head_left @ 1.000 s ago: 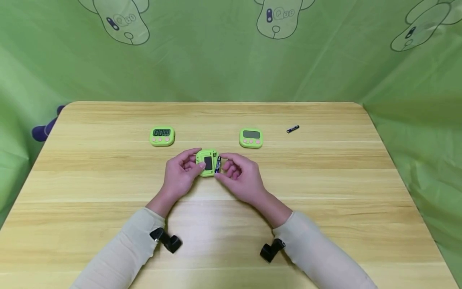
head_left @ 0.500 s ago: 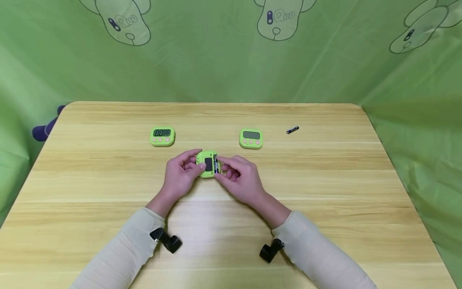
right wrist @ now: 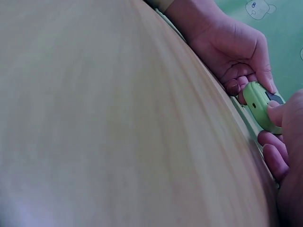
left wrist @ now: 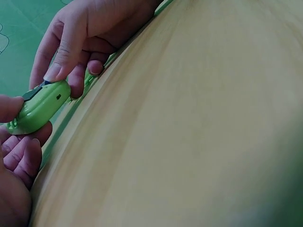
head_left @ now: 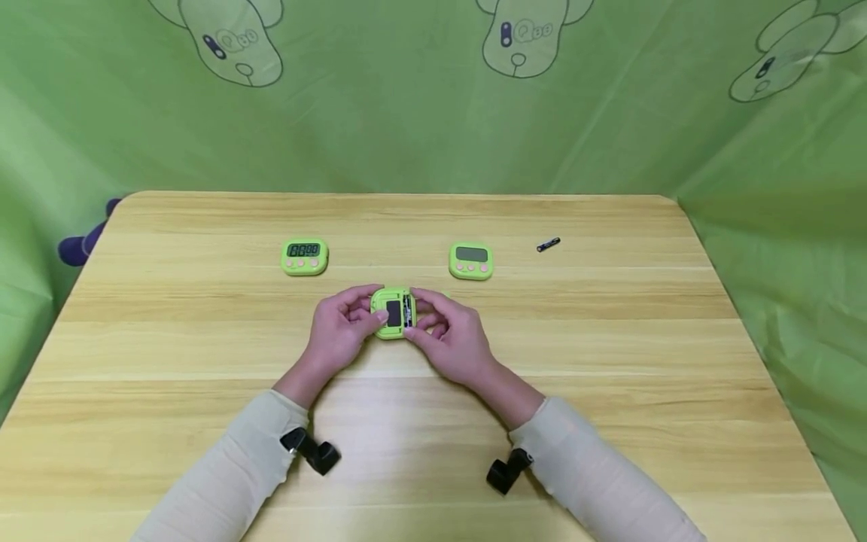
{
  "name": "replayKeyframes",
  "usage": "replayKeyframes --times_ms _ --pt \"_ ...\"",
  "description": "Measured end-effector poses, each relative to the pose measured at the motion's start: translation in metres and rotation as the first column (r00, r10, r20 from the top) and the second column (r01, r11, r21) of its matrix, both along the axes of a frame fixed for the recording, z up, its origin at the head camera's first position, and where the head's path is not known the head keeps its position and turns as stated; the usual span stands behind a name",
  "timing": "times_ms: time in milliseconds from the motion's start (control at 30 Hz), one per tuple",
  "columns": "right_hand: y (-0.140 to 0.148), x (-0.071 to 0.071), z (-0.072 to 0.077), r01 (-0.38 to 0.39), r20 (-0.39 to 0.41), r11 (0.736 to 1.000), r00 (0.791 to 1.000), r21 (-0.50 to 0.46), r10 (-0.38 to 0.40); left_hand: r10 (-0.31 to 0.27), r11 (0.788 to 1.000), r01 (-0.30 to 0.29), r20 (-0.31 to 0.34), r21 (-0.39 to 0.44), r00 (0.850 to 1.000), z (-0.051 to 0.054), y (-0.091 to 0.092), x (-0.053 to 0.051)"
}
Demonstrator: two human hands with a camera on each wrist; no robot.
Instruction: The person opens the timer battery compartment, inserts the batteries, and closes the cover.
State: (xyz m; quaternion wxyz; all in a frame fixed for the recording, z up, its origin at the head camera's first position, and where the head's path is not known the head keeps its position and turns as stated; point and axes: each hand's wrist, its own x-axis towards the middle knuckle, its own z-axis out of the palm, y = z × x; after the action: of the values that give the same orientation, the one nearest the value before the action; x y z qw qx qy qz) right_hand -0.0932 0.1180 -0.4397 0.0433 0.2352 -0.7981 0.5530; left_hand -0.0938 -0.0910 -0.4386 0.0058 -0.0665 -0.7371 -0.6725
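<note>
In the head view a green timer [head_left: 378, 326] is held back side up between both hands, with a dark battery [head_left: 408, 310] lying in the slot along its right side. The left hand [head_left: 336, 329] grips its left side, thumb on the back near a dark rectangle. The right hand [head_left: 452, 336] holds the right edge, index finger at the top corner and thumb at the bottom corner beside the battery. Both wrist views show the timer [left wrist: 40, 109] [right wrist: 258, 106] from its edge, pinched between the hands; the battery cannot be made out there.
A green timer [head_left: 305, 257] with digits on its display lies at the back left of the wooden table [head_left: 433, 452]. Another green timer [head_left: 470, 261] with a blank display lies right of centre, and a loose battery [head_left: 549, 245] lies farther right. Green cloth [head_left: 406, 135] hangs behind.
The battery has moved left from beside the held timer into its slot. The right fingers have shifted onto the timer's edge, and the timer has moved slightly toward the person.
</note>
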Motion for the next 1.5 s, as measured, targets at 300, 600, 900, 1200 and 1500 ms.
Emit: replayKeyframes --times_ms 300,600,900,1200,1500 --pt "-0.008 0.001 0.011 0.071 0.054 0.994 0.996 -0.089 -0.067 -0.029 0.999 0.028 -0.031 -0.035 0.999 0.002 0.001 -0.001" --pt "-0.003 0.006 0.026 0.074 -0.019 0.985 0.997 -0.156 -0.078 0.006 1.0 -0.005 -0.023 0.02 1.0 0.0 0.002 -0.003" --pt "0.017 -0.01 0.006 0.303 -0.08 0.953 0.95 0.02 -0.301 0.015 1.0 -0.015 -0.018 0.024 1.0 -0.001 0.001 -0.002" --pt "0.022 -0.016 0.024 0.275 0.141 0.923 0.937 0.27 -0.321 0.018 1.0 -0.017 -0.024 0.019 1.0 -0.003 0.001 -0.002" --pt "0.023 -0.015 0.029 0.198 0.27 0.96 0.93 0.199 -0.248 0.017 1.0 -0.016 -0.029 0.025 0.999 -0.002 0.001 -0.001"
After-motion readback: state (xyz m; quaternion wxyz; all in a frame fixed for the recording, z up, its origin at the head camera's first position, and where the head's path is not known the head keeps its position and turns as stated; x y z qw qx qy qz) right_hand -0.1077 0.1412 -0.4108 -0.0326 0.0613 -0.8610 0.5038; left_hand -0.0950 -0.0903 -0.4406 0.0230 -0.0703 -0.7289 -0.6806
